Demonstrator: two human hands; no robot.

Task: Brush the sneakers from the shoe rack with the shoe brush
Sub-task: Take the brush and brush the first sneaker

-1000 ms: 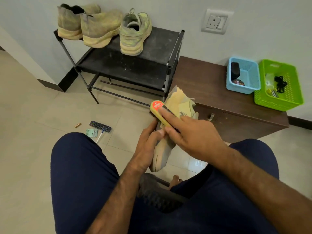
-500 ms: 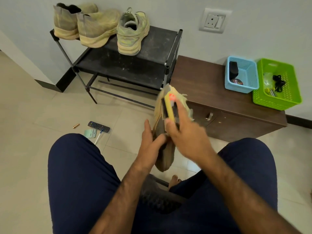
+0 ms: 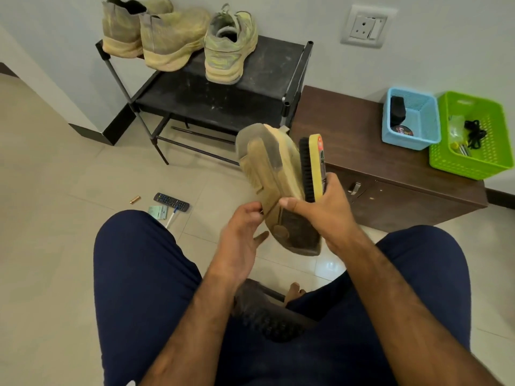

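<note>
Head view: left hand [image 3: 239, 232] pinches dusty tan sneaker [image 3: 273, 174] — right hand [image 3: 328, 215] grips bristly brush [image 3: 312, 168].

One head-worn wide-angle view — forward and down, close over the lap [image 3: 145, 274], the shoe rack [image 3: 223, 104] and wall [image 3: 446, 65] beyond.

Four dusty tan fabric sneakers [image 3: 267, 174], one yellow-backed black-bristled shoe brush [image 3: 310, 168], one black metal shoe rack [image 3: 223, 104], two perforated plastic baskets: one light blue basket [image 3: 409, 140], one lime green basket [image 3: 468, 165]; one black remote control [image 3: 171, 201], one small copper-coloured battery [image 3: 135, 199]
</note>
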